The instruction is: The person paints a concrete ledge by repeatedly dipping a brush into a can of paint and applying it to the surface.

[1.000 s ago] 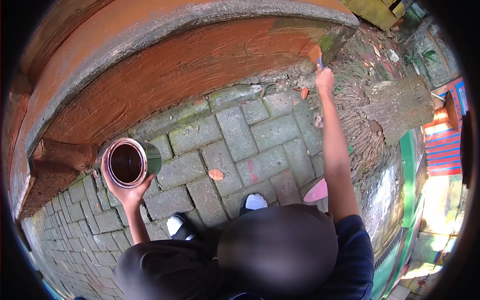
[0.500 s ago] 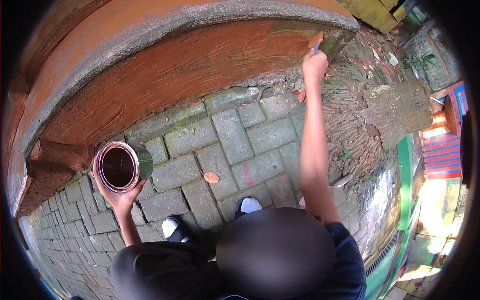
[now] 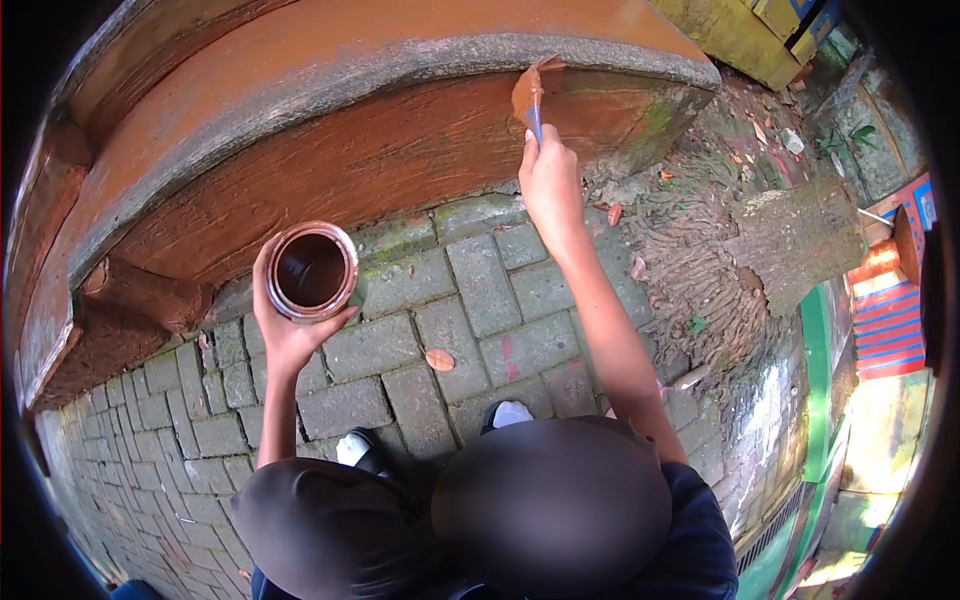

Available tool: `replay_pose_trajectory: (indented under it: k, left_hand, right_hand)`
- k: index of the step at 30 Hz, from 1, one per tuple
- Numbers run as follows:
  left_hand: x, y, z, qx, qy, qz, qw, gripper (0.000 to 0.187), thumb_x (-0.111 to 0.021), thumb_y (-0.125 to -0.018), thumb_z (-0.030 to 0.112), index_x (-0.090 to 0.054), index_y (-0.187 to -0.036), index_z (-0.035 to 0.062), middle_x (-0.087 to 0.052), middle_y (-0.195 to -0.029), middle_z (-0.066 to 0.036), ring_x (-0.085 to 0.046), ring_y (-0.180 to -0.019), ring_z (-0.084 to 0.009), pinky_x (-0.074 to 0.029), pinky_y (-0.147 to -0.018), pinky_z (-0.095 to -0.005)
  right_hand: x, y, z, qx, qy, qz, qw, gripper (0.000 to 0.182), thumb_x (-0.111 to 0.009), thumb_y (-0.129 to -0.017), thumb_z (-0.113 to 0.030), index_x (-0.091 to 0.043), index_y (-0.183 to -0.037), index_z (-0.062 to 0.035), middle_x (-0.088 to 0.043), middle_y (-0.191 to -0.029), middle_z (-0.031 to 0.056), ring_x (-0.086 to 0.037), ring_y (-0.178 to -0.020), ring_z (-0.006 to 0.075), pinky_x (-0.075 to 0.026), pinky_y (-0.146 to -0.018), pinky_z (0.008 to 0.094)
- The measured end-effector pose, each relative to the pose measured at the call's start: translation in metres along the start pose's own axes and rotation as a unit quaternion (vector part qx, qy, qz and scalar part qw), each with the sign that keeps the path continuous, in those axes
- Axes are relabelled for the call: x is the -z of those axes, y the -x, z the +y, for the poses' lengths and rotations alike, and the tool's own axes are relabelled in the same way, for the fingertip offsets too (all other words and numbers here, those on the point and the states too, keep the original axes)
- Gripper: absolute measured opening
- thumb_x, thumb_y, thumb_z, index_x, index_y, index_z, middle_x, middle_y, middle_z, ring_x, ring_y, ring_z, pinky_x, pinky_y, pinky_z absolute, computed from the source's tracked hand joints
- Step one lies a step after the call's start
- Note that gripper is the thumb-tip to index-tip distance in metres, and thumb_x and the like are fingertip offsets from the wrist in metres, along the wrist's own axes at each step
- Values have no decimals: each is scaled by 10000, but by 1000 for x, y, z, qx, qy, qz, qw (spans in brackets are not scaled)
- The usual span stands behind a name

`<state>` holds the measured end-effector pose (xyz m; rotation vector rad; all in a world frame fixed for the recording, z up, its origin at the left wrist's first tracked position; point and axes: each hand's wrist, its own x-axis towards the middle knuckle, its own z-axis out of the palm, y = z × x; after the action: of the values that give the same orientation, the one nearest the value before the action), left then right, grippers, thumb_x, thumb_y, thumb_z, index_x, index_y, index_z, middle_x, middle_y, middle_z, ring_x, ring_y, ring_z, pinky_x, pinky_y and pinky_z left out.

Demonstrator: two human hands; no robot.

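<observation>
My right hand (image 3: 553, 188) grips a paintbrush (image 3: 528, 98) by its blue handle. The reddish-brown bristles lie against the upper part of the painted wall face (image 3: 400, 145), just below the grey ledge (image 3: 400, 62). Wrapped round a paint can (image 3: 344, 243), my left hand (image 3: 287, 325) holds it with the mouth tipped toward me. Dark brown paint (image 3: 310, 270) shows inside the can. Most of the wall face is reddish brown; a greenish, mossy patch (image 3: 655, 122) shows at its right end.
Grey paving bricks (image 3: 480, 280) cover the ground, with a dry leaf (image 3: 440, 359) on them. Tree roots (image 3: 700, 240) and a cut stump (image 3: 800, 235) stand at the right. A yellow object (image 3: 735, 35) is at the upper right. My feet (image 3: 512, 412) are below.
My right hand and the paintbrush have moved left along the wall face. My left hand with the paint can has shifted right and slightly up, and less of the can's green side shows.
</observation>
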<state>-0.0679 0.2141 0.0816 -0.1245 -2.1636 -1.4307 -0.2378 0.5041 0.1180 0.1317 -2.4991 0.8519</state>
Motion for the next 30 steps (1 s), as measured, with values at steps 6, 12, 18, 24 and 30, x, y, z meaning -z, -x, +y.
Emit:
replay_pose_trajectory:
  k: [6, 12, 18, 24, 30]
  left_hand:
    - [18, -54, 47, -35, -4, -112, 993, 1053, -932, -547, 224, -343, -1387, -14, -508, -1318, -160, -505, -1251, -249, -395, -1086, -391]
    - [30, -87, 73, -14, 21, -211, 977, 1066, -948, -536, 248, -346, -1375, -18, -503, -1316, -155, -487, -1267, -245, -370, -1104, -392]
    - [17, -88, 82, -18, 73, -116, 990, 1050, -936, -555, 216, -317, -1369, -22, -506, -1291, -160, -507, -1237, -241, -391, -1087, -385]
    - [13, -77, 97, -11, 128, -76, 989, 949, -930, -570, 150, -345, -1302, -4, -522, -1259, -150, -548, -1187, -233, -440, -1051, -366]
    - [8, -62, 77, 17, 122, -92, 988, 954, -927, -577, 162, -340, -1311, 0, -527, -1258, -140, -542, -1192, -221, -439, -1048, -376]
  right_hand:
    - [75, -3, -44, 67, -60, -170, 981, 357, -549, -971, -303, -630, -901, 37, -585, -674, 254, -610, -666, 429, -449, -607, 476]
    - [136, -12, -107, 134, -105, -186, 968, 346, -575, -956, -335, -668, -982, -3, -496, -584, 191, -475, -513, 299, -392, -532, 383]
    - [163, -29, -162, 212, -108, -255, 937, 344, -621, -916, -354, -689, -933, -18, -519, -608, 191, -476, -539, 317, -416, -554, 388]
    - [172, -28, -192, 238, -10, -397, 886, 325, -658, -889, -329, -717, -997, -29, -612, -664, 176, -538, -561, 266, -453, -588, 363]
    - [166, -10, -206, 227, 61, -363, 902, 248, -686, -837, -280, -746, -935, -60, -646, -717, 205, -645, -701, 354, -499, -662, 415]
